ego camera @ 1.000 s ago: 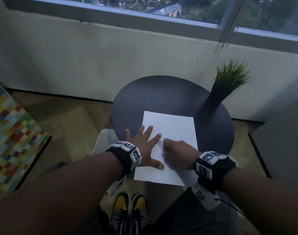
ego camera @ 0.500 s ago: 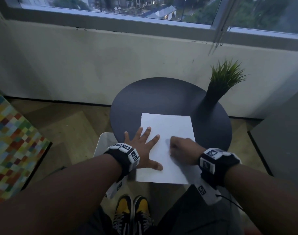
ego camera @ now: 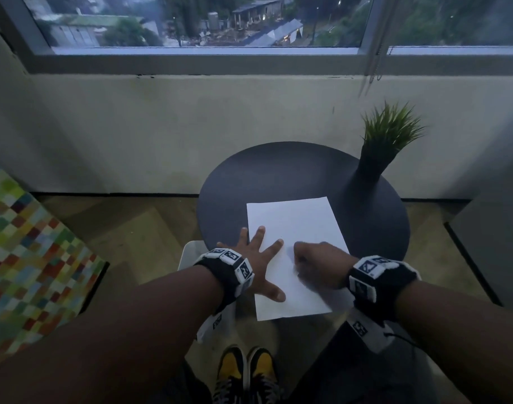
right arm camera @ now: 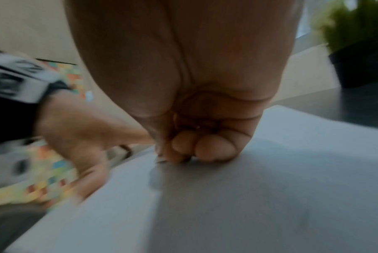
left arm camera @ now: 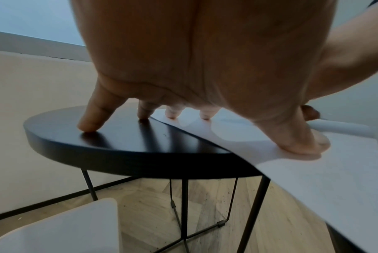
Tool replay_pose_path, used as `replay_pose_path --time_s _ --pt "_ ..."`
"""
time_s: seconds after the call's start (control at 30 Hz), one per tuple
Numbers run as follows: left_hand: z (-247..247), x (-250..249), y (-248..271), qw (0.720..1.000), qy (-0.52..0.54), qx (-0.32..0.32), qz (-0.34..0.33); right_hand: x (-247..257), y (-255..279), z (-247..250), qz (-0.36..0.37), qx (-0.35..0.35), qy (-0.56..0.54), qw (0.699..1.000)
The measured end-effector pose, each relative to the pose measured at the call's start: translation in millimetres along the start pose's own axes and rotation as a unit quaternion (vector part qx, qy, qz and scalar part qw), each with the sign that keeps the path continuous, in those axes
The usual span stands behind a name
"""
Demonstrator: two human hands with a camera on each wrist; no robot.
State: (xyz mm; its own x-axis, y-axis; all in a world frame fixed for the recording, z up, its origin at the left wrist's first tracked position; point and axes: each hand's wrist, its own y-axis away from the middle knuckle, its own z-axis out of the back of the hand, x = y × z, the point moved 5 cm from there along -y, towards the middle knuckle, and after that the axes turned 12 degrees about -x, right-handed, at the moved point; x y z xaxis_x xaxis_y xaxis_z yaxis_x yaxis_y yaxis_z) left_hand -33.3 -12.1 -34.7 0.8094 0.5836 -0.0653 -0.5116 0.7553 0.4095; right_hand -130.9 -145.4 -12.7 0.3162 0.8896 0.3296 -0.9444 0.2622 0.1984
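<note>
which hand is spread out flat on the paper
The left hand: its straight fingers splay across the paper and the black table. The right hand is curled into a fist on the paper.

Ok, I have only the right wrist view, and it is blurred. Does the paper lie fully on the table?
Observer: No. In the left wrist view the near part of the paper hangs past the edge of the round black table.
Operator: And is the left hand all on the paper?
Observer: Not all. The left hand lies spread flat; its thumb and two fingers press the paper, but the two outer fingers touch bare table.
Operator: Is there a fold in the paper?
Observer: In the head view I see none; it is one flat white rectangle.
</note>
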Motion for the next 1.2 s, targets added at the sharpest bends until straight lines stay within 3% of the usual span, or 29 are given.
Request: replay_pose_path --time_s 0.07,0.13,0.2,0.3,0.37,0.47,0.5,0.53,0.63,0.7,0.8,0.93,1.1,1.2 --pt "1 -1 -1 1.000 -0.007 0.005 0.005 -23 -16 14 -0.068 -0.047 -0.005 0.997" --pt "2 -3 -1 1.000 -0.008 0.007 0.005 -23 -22 15 -0.070 -0.072 0.028 0.995" --pt "5 -4 1 1.000 -0.005 0.007 0.000 0 -16 -3 -0.007 -0.082 0.052 0.995" --pt "6 -5 3 1.000 -0.002 0.004 -0.008 37 4 -22 0.087 -0.015 0.034 0.996" --pt "4 -3 1 1.000 -0.002 0.002 -0.006 28 -6 -11 0.061 -0.004 0.031 0.998" --pt "0 0 -1 1.000 -0.008 0.004 -0.004 -1 -21 7 -0.032 -0.077 0.022 0.996" --pt "-1 0 -2 1.000 -0.007 0.003 -0.004 1 -20 5 -0.028 -0.096 0.037 0.994" --pt "-1 1 -2 1.000 -0.006 -0.001 -0.006 10 -17 -2 -0.004 -0.089 0.041 0.995" --pt "-1 4 -4 1.000 -0.004 -0.009 -0.010 42 0 -20 0.097 0.040 0.020 0.994" --pt "-3 6 -5 1.000 -0.009 -0.018 -0.010 33 -10 -6 0.053 0.026 0.020 0.998" --pt "-9 9 -5 0.999 -0.018 -0.039 -0.012 14 -27 6 -0.036 -0.069 0.010 0.997" --pt "-13 13 -4 0.998 0.017 -0.063 -0.018 47 -13 -19 0.062 -0.017 0.011 0.998" --pt "-21 17 -5 0.997 0.025 -0.070 -0.020 -3 -23 6 -0.073 -0.027 -0.005 0.997" --pt "-23 20 -4 0.997 0.017 -0.074 -0.029 -12 -21 11 -0.085 -0.059 0.019 0.994"
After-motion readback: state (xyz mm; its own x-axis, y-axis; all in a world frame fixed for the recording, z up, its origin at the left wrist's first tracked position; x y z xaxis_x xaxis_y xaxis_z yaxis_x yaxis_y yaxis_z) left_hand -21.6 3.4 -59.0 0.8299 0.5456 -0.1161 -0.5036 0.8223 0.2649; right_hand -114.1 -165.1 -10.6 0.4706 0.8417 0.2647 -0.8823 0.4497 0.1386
